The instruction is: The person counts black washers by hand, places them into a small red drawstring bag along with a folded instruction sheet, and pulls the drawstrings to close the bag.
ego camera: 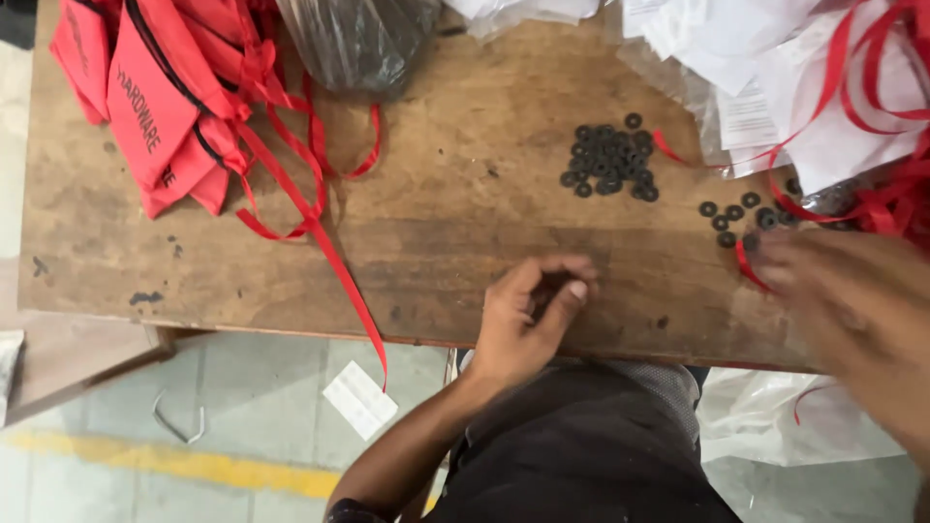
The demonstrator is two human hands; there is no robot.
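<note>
Curling over the near edge of the wooden table (436,223), the left hand (528,315) had its fingers bent in toward the thumb, pinched almost closed; whether anything small sat inside that pinch could not be told. And the right hand (833,291) was a blur at the right side, fingers stretched out flat and loose, holding nothing that could be made out, its fingertips just beside a small scatter of black washers (741,215). A bigger heap of black washers (610,163) lay mid-table, well apart from the left hand. Up in the far left corner sat a stack of red zip pouches (155,97), zips shut, contents hidden, with red ribbon (310,218) trailing off them and over the near edge. A dark clear plastic bag (358,39) rested at the far edge; what it held could not be seen. On the right, white printed sheets in clear bags (775,87) lay tangled with more red ribbon.
</note>
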